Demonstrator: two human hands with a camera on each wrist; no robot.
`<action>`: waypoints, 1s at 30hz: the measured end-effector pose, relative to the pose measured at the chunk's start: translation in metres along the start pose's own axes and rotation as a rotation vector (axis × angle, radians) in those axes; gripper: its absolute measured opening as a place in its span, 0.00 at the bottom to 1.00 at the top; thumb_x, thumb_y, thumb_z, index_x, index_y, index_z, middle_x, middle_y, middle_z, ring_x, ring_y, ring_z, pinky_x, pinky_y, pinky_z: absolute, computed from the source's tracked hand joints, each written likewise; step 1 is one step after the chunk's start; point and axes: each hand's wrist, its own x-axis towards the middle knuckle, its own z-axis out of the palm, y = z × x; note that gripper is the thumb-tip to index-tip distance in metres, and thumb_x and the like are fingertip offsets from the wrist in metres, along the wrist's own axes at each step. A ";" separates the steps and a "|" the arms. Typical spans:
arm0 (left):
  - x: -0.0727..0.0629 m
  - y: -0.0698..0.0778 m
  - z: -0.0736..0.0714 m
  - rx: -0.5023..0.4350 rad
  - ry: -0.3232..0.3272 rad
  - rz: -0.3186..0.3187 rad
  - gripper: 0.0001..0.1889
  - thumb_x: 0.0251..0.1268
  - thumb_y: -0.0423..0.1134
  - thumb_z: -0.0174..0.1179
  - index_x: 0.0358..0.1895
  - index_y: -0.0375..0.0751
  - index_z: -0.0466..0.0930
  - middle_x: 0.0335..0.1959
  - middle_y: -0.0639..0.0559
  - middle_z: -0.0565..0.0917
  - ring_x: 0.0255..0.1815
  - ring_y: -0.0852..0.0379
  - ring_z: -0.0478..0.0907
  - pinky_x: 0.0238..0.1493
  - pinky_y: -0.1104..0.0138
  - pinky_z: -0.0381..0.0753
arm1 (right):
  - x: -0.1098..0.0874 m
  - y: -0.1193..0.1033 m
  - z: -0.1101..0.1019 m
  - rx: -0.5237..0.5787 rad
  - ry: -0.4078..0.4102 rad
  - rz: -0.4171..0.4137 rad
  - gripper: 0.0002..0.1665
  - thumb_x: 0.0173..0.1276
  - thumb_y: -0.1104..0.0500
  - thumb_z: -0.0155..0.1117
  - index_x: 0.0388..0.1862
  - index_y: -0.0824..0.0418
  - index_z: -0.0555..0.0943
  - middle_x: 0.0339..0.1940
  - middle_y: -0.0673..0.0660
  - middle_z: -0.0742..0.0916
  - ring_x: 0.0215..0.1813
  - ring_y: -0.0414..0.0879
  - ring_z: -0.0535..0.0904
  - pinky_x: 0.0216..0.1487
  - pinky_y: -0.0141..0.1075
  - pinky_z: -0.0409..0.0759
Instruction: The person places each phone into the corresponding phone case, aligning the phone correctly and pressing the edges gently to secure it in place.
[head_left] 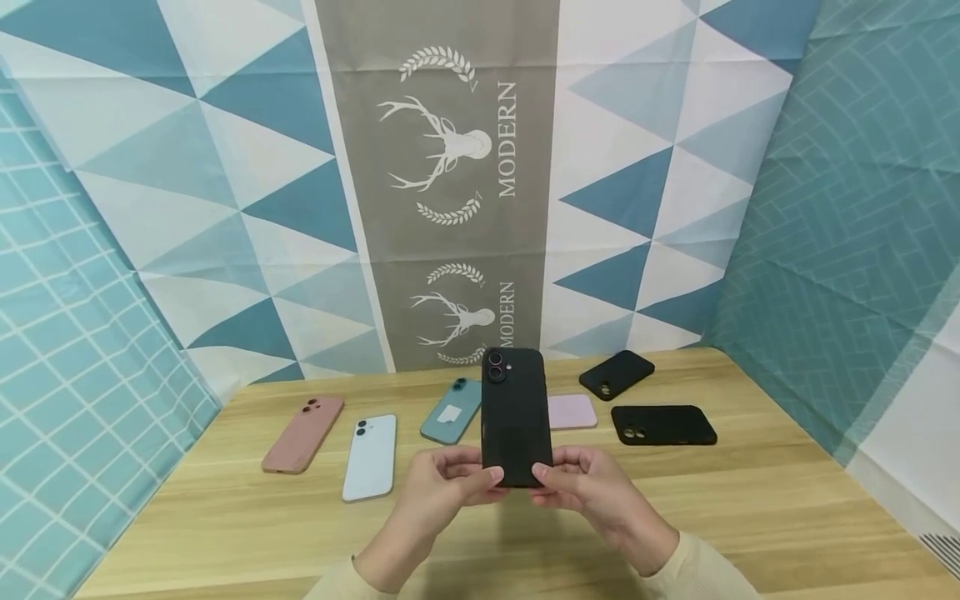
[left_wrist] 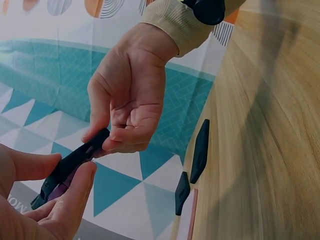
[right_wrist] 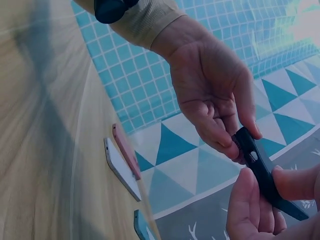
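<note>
A phone in a black case (head_left: 515, 412) is held up over the table, its back and two-lens camera turned toward me in the head view. My left hand (head_left: 457, 483) pinches its lower left corner, thumb on the back and fingers behind. At the lower right corner my right hand (head_left: 592, 496) grips it the same way. Seen edge-on in the left wrist view, the black case (left_wrist: 75, 165) has a purplish surface showing along its inner side. The right wrist view shows a cutout in the bottom edge of the case (right_wrist: 260, 172).
On the wooden table (head_left: 277, 533) lie a pink phone (head_left: 303, 433), a white phone (head_left: 370, 458), a teal phone (head_left: 453, 412) with a white patch, and a lilac phone (head_left: 572, 412) partly hidden. Two black cases (head_left: 663, 425) lie at the right. Patterned cloth (head_left: 637, 108) hangs behind.
</note>
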 end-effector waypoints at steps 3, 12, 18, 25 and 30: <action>0.001 -0.001 0.000 0.005 0.000 -0.005 0.22 0.58 0.36 0.66 0.53 0.24 0.76 0.34 0.47 0.88 0.32 0.56 0.87 0.44 0.62 0.87 | 0.000 0.002 0.000 0.016 -0.015 -0.006 0.10 0.68 0.60 0.62 0.43 0.66 0.77 0.32 0.48 0.87 0.34 0.38 0.86 0.43 0.31 0.86; 0.000 -0.004 -0.001 0.035 0.025 0.009 0.21 0.59 0.33 0.64 0.52 0.21 0.77 0.38 0.40 0.88 0.32 0.58 0.87 0.42 0.63 0.87 | 0.001 0.005 0.000 0.005 -0.034 -0.017 0.19 0.67 0.58 0.63 0.50 0.71 0.77 0.36 0.48 0.87 0.37 0.39 0.86 0.47 0.32 0.85; 0.001 -0.007 -0.002 0.010 0.055 -0.025 0.19 0.58 0.29 0.64 0.51 0.20 0.77 0.32 0.47 0.88 0.30 0.63 0.85 0.39 0.68 0.87 | 0.003 0.004 0.000 -0.033 -0.026 -0.007 0.26 0.66 0.56 0.65 0.55 0.75 0.75 0.41 0.51 0.88 0.42 0.41 0.86 0.52 0.36 0.84; 0.003 -0.010 -0.001 0.004 0.056 -0.008 0.18 0.58 0.31 0.64 0.50 0.21 0.79 0.32 0.47 0.88 0.28 0.64 0.84 0.37 0.70 0.86 | 0.006 0.006 -0.001 -0.030 -0.026 -0.012 0.27 0.67 0.57 0.64 0.56 0.77 0.74 0.42 0.51 0.87 0.44 0.40 0.86 0.54 0.37 0.84; 0.002 -0.012 -0.003 -0.005 0.017 0.011 0.19 0.58 0.30 0.65 0.50 0.22 0.79 0.33 0.45 0.89 0.30 0.62 0.86 0.40 0.67 0.87 | 0.005 0.009 -0.003 -0.004 -0.036 -0.022 0.23 0.67 0.61 0.63 0.55 0.76 0.75 0.41 0.50 0.88 0.43 0.40 0.86 0.52 0.37 0.84</action>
